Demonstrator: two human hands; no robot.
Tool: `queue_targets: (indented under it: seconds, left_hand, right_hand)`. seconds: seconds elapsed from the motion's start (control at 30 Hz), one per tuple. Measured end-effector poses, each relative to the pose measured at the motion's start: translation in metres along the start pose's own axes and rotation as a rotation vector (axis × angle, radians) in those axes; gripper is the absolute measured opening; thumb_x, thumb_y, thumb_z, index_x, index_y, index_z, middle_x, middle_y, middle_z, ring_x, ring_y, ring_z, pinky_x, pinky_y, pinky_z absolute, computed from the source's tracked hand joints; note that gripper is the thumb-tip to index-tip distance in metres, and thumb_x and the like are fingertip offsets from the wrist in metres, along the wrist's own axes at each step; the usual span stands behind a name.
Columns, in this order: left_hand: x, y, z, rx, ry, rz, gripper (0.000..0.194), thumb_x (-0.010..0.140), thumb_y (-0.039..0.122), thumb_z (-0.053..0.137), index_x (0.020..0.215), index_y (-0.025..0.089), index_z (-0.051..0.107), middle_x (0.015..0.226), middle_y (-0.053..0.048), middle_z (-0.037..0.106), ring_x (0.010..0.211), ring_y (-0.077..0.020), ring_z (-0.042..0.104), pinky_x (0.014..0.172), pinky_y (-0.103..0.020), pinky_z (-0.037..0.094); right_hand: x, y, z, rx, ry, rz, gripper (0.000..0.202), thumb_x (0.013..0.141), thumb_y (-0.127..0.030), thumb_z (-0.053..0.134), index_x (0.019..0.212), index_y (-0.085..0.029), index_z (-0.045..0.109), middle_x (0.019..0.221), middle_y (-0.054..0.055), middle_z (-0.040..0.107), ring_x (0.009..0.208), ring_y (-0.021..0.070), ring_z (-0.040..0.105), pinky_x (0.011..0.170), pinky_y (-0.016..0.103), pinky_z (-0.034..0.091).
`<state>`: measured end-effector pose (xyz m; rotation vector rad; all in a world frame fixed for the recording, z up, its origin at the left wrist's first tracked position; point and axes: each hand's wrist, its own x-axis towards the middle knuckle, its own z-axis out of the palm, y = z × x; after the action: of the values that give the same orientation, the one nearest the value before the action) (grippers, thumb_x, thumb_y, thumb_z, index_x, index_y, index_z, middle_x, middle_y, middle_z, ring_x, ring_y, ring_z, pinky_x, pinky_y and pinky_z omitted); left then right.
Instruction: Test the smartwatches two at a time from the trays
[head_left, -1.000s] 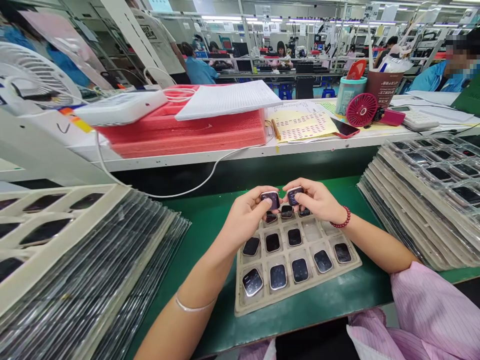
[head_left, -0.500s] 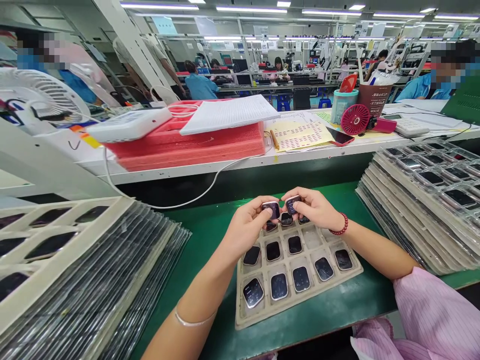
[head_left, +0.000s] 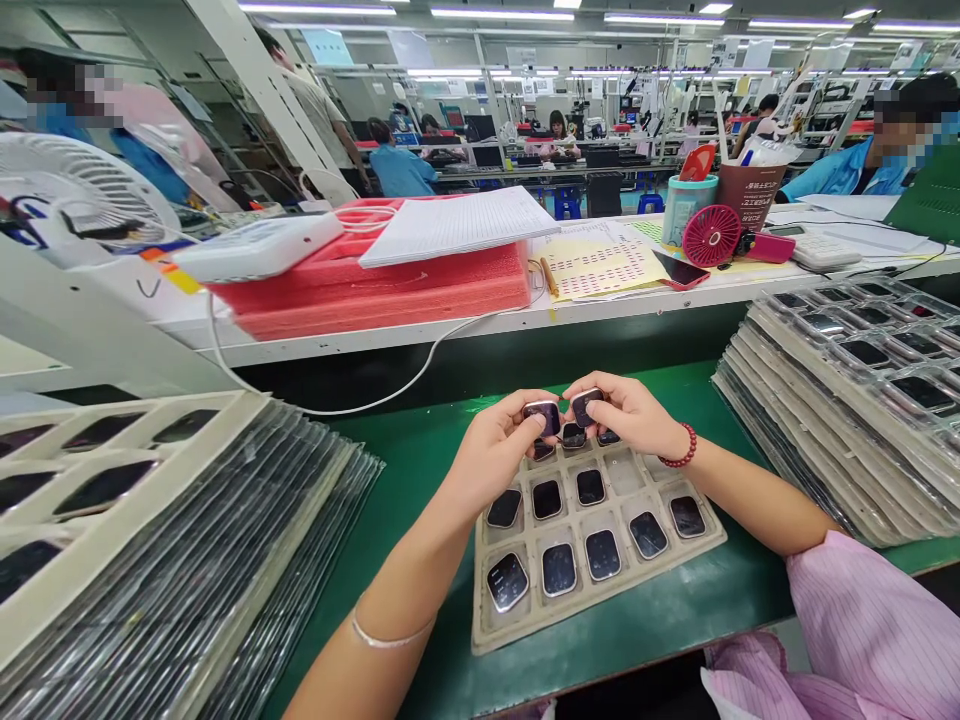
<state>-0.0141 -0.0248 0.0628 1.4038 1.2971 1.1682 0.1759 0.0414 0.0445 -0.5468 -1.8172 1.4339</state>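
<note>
My left hand point(head_left: 501, 445) is closed on a smartwatch case point(head_left: 543, 412) with a dark screen, its thumb pressed on the glass. Close beside it, my right hand point(head_left: 628, 412) pinches a second smartwatch case point(head_left: 584, 405), also thumb on screen. Both are held just above the far edge of a beige compartment tray point(head_left: 600, 608). Several more watch cases, such as one near the front point(head_left: 559, 570), lie screen up in its pockets. Two pockets at the right of the middle rows hold no watch. My hands partly cover the far row.
At left stands a tall stack of trays point(head_left: 187, 560) with watches on top; another tray stack point(head_left: 840, 420) is at right. Behind, a white shelf point(head_left: 615, 310) carries red foam point(head_left: 390, 295), papers, a phone point(head_left: 681, 270), a small pink fan point(head_left: 712, 237) and cups. Co-workers sit farther back.
Both hands stay in nearly the same place with the watches. The lit marks on the right-hand watch's screen no longer show clearly. In the background, people have shifted slightly.
</note>
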Motion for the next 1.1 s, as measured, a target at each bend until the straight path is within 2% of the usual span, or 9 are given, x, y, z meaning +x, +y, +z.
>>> queue_targets:
  seconds: [0.2, 0.27, 0.37, 0.5, 0.63, 0.77, 0.9, 1.03, 1.1]
  left_hand:
    - [0.0011, 0.0007, 0.0012, 0.004, 0.014, 0.009, 0.035, 0.076, 0.035, 0.069, 0.106, 0.017, 0.067, 0.089, -0.007, 0.073, 0.071, -0.0199, 0.068, 0.053, -0.025, 0.047]
    - [0.0019, 0.0010, 0.0008, 0.002, 0.036, 0.021, 0.039, 0.073, 0.032, 0.072, 0.108, 0.017, 0.066, 0.091, -0.007, 0.073, 0.073, -0.0196, 0.068, 0.057, -0.026, 0.050]
    - [0.0034, 0.0007, -0.0004, -0.024, 0.045, 0.025, 0.035, 0.073, 0.032, 0.073, 0.102, 0.016, 0.065, 0.093, -0.007, 0.073, 0.072, -0.0179, 0.067, 0.066, -0.029, 0.053]
    - [0.0044, -0.0010, -0.0014, -0.039, 0.042, 0.058, 0.036, 0.070, 0.029, 0.076, 0.102, 0.017, 0.066, 0.095, -0.007, 0.073, 0.087, -0.0213, 0.068, 0.078, -0.032, 0.054]
    - [0.0038, -0.0019, -0.0021, -0.087, 0.027, 0.047, 0.036, 0.073, 0.031, 0.075, 0.104, 0.016, 0.065, 0.095, -0.008, 0.073, 0.086, -0.0216, 0.068, 0.076, -0.033, 0.054]
    - [0.0034, -0.0026, -0.0023, -0.073, 0.011, 0.064, 0.045, 0.069, 0.023, 0.077, 0.112, 0.017, 0.063, 0.101, -0.007, 0.073, 0.097, -0.0228, 0.068, 0.084, -0.033, 0.053]
    - [0.0039, -0.0033, -0.0023, -0.118, -0.002, 0.057, 0.040, 0.073, 0.026, 0.073, 0.110, 0.016, 0.063, 0.096, -0.007, 0.073, 0.088, -0.0211, 0.068, 0.077, -0.032, 0.054]
    - [0.0033, -0.0023, -0.0030, -0.108, 0.001, 0.055, 0.048, 0.069, 0.019, 0.076, 0.115, 0.018, 0.062, 0.098, -0.005, 0.072, 0.095, -0.0207, 0.068, 0.082, -0.030, 0.053]
    - [0.0031, -0.0018, -0.0030, -0.115, 0.001, 0.058, 0.048, 0.070, 0.021, 0.076, 0.115, 0.018, 0.062, 0.098, -0.005, 0.072, 0.095, -0.0208, 0.068, 0.081, -0.030, 0.053]
  right_hand:
    - [0.0006, -0.0001, -0.0018, -0.037, -0.010, -0.005, 0.030, 0.082, -0.017, 0.055, 0.112, -0.015, 0.060, 0.096, 0.005, 0.067, 0.066, 0.0100, 0.064, 0.061, 0.023, 0.054]
    - [0.0009, 0.0003, -0.0027, -0.037, -0.023, -0.018, 0.040, 0.080, -0.015, 0.056, 0.120, -0.016, 0.057, 0.105, 0.007, 0.067, 0.074, 0.0116, 0.066, 0.063, 0.023, 0.055]
    - [0.0010, 0.0021, -0.0034, -0.023, -0.044, -0.023, 0.045, 0.081, -0.015, 0.054, 0.126, -0.016, 0.054, 0.109, 0.008, 0.067, 0.079, 0.0124, 0.068, 0.066, 0.024, 0.057]
    - [0.0001, 0.0032, -0.0029, -0.040, -0.054, -0.059, 0.048, 0.081, -0.015, 0.056, 0.128, -0.017, 0.054, 0.115, 0.009, 0.067, 0.085, 0.0140, 0.069, 0.073, 0.027, 0.059]
    - [-0.0002, 0.0018, -0.0032, -0.034, -0.068, -0.057, 0.045, 0.082, -0.015, 0.054, 0.127, -0.016, 0.054, 0.113, 0.009, 0.068, 0.081, 0.0134, 0.069, 0.073, 0.027, 0.060]
    - [0.0000, 0.0013, -0.0049, -0.025, -0.058, -0.084, 0.046, 0.080, -0.013, 0.056, 0.126, -0.016, 0.055, 0.114, 0.009, 0.068, 0.087, 0.0144, 0.070, 0.076, 0.028, 0.060]
    - [-0.0011, 0.0020, -0.0043, -0.059, -0.064, -0.066, 0.043, 0.084, -0.014, 0.054, 0.126, -0.017, 0.056, 0.115, 0.009, 0.067, 0.083, 0.0142, 0.071, 0.071, 0.027, 0.061]
    - [-0.0019, 0.0016, -0.0028, -0.093, -0.055, -0.107, 0.046, 0.081, -0.013, 0.058, 0.127, -0.018, 0.056, 0.117, 0.010, 0.067, 0.099, 0.0191, 0.069, 0.081, 0.032, 0.061]
    - [-0.0018, 0.0013, -0.0030, -0.086, -0.061, -0.101, 0.044, 0.082, -0.014, 0.057, 0.127, -0.017, 0.056, 0.115, 0.010, 0.067, 0.097, 0.0188, 0.070, 0.079, 0.031, 0.062]
